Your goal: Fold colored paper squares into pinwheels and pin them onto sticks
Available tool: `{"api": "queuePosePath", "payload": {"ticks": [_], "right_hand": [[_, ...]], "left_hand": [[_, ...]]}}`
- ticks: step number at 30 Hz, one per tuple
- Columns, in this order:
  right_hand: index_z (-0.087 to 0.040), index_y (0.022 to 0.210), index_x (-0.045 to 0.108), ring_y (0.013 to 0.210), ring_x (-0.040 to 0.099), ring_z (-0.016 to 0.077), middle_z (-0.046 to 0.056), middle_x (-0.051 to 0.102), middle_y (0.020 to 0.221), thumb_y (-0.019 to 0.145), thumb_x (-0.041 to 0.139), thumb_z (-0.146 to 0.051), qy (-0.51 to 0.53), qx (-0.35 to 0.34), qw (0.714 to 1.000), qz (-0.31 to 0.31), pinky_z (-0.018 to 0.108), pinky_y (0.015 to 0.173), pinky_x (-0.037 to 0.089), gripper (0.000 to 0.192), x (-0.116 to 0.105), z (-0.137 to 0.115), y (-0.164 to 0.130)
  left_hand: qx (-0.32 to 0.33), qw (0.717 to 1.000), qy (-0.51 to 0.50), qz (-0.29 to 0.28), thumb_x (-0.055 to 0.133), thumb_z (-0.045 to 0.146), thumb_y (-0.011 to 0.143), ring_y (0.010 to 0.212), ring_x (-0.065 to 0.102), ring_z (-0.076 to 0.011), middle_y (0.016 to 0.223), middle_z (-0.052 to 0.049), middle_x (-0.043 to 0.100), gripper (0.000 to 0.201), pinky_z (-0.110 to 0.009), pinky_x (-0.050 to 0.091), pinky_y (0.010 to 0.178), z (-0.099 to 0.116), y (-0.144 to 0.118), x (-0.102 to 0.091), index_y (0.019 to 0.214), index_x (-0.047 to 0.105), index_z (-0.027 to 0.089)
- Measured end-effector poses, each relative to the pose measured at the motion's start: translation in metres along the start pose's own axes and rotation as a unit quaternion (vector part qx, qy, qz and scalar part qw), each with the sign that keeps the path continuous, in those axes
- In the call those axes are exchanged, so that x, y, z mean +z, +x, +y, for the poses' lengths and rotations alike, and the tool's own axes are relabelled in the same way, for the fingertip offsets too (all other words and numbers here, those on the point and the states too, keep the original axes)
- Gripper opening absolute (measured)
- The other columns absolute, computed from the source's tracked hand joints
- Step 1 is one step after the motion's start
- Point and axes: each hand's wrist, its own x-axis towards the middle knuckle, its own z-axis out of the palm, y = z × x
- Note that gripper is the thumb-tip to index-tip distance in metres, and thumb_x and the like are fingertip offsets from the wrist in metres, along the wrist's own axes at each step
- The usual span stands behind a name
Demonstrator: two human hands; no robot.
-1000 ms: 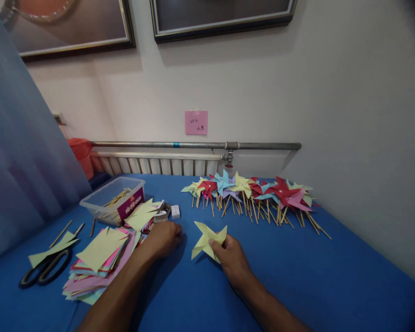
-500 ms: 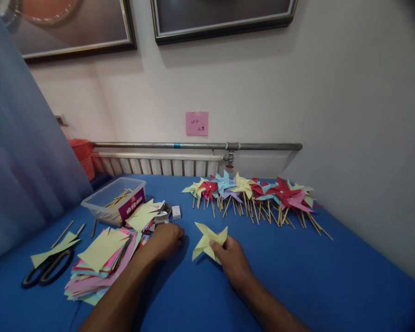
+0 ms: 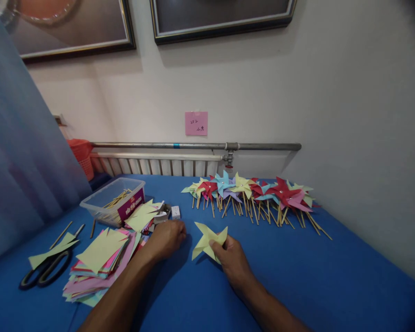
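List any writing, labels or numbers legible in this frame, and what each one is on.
Pink note taped to the wall: handwritten marks, first line looks like "252", the rest too small to read.
Maroon label on the clear plastic box: light lettering, too blurred to read.
Small white box near the left hand: no print readable.
Nothing else carries text.

We see blue tablecloth [image 3: 297, 276] across lower frame. Pale yellow folded pinwheel [image 3: 207, 240] at centre. Row of pinwheels [image 3: 252, 191] right of centre: red, light blue, yellow, purple, pink, on tan sticks. Paper stack [image 3: 97, 263] lower left: yellow on top, pink and green below. Black scissors [image 3: 43, 272] far left. Pink note [image 3: 196, 123] on white wall. Orange basket [image 3: 81, 154] at left.
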Motion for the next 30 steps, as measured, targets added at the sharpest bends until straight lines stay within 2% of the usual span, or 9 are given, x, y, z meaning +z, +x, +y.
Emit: {"api": "queuePosePath", "payload": {"ticks": [3, 6, 8, 10, 13, 17, 25, 27, 30], "right_hand": [[-0.017, 0.087, 0.073, 0.068, 0.065, 0.0231, 0.004, 0.074, 0.075, 0.075, 0.067, -0.047, 0.004, -0.002, 1.000, 0.008, 0.031, 0.062, 0.049, 0.033, 0.000, -0.003, -0.001], [-0.018, 0.085, 0.071, 0.065, 0.064, 0.0215, 0.002, 0.073, 0.073, 0.073, 0.068, -0.047, 0.025, 0.001, 0.999, 0.022, 0.030, 0.062, 0.049, 0.031, 0.001, -0.003, 0.000], [-0.019, 0.085, 0.070, 0.064, 0.063, 0.0211, 0.002, 0.072, 0.071, 0.072, 0.069, -0.047, 0.038, 0.006, 0.999, 0.033, 0.030, 0.061, 0.048, 0.031, 0.001, -0.002, 0.001], [-0.019, 0.086, 0.069, 0.064, 0.063, 0.0212, 0.001, 0.072, 0.071, 0.071, 0.070, -0.047, 0.042, 0.006, 0.998, 0.041, 0.030, 0.060, 0.048, 0.032, 0.000, 0.000, 0.003], [-0.019, 0.088, 0.069, 0.065, 0.063, 0.0215, 0.002, 0.073, 0.072, 0.070, 0.070, -0.048, 0.037, 0.001, 0.998, 0.057, 0.030, 0.060, 0.048, 0.034, -0.001, 0.005, 0.006], [-0.018, 0.092, 0.069, 0.066, 0.064, 0.0217, 0.002, 0.073, 0.074, 0.071, 0.071, -0.051, 0.047, -0.004, 0.997, 0.065, 0.030, 0.061, 0.048, 0.038, -0.002, 0.009, 0.007], [-0.020, 0.087, 0.068, 0.069, 0.065, 0.0222, 0.002, 0.073, 0.075, 0.072, 0.074, -0.048, 0.074, -0.013, 0.996, 0.050, 0.031, 0.066, 0.049, 0.033, 0.001, 0.004, 0.004], [-0.019, 0.089, 0.068, 0.071, 0.066, 0.0225, 0.002, 0.074, 0.077, 0.073, 0.074, -0.047, 0.084, -0.015, 0.995, 0.050, 0.032, 0.068, 0.050, 0.033, 0.002, 0.003, 0.003], [-0.019, 0.094, 0.069, 0.073, 0.067, 0.0228, 0.003, 0.075, 0.081, 0.074, 0.075, -0.047, 0.095, -0.018, 0.994, 0.053, 0.032, 0.070, 0.051, 0.035, 0.003, 0.004, 0.003]], "left_hand": [[0.009, 0.991, -0.132, 0.031, 0.054, 0.021, 0.088, 0.076, 0.061, -0.0193, 0.079, -0.003, 0.067, 0.014, -0.028, 0.035, 0.068, 0.003, -0.001, -0.003, 0.079, 0.064, 0.020], [0.003, 0.953, -0.302, 0.022, 0.057, 0.028, 0.087, 0.067, 0.053, -0.0153, 0.070, 0.002, 0.059, 0.012, -0.026, 0.034, 0.063, 0.010, -0.003, -0.003, 0.078, 0.061, 0.020], [-0.003, 0.923, -0.383, 0.027, 0.059, 0.031, 0.085, 0.066, 0.051, -0.0146, 0.071, 0.003, 0.058, 0.013, -0.026, 0.036, 0.062, 0.017, -0.003, 0.001, 0.078, 0.061, 0.020], [0.005, 0.907, -0.418, 0.054, 0.061, 0.030, 0.083, 0.074, 0.057, -0.0160, 0.081, -0.001, 0.064, 0.012, -0.027, 0.041, 0.068, 0.026, -0.003, 0.009, 0.076, 0.062, 0.020], [0.033, 0.900, -0.424, 0.094, 0.063, 0.024, 0.080, 0.104, 0.065, -0.0221, 0.116, -0.008, 0.069, 0.011, -0.033, 0.047, 0.091, 0.039, -0.003, 0.023, 0.070, 0.063, 0.019], [0.043, 0.902, -0.417, 0.108, 0.063, 0.020, 0.084, 0.127, 0.061, -0.0260, 0.137, -0.010, 0.065, 0.011, -0.042, 0.043, 0.111, 0.051, -0.004, 0.037, 0.073, 0.064, 0.019], [0.042, 0.951, -0.284, 0.116, 0.061, 0.016, 0.091, 0.149, 0.044, -0.0272, 0.160, -0.008, 0.050, 0.012, -0.053, 0.036, 0.123, 0.057, -0.009, 0.034, 0.083, 0.068, 0.022], [0.050, 0.955, -0.268, 0.117, 0.061, 0.014, 0.090, 0.151, 0.041, -0.0280, 0.161, -0.008, 0.048, 0.013, -0.055, 0.034, 0.124, 0.056, -0.008, 0.036, 0.083, 0.068, 0.022], [0.054, 0.951, -0.266, 0.151, 0.060, 0.014, 0.090, 0.155, 0.035, -0.0292, 0.166, -0.007, 0.041, 0.013, -0.056, 0.030, 0.125, 0.054, -0.008, 0.037, 0.083, 0.068, 0.021]]}}
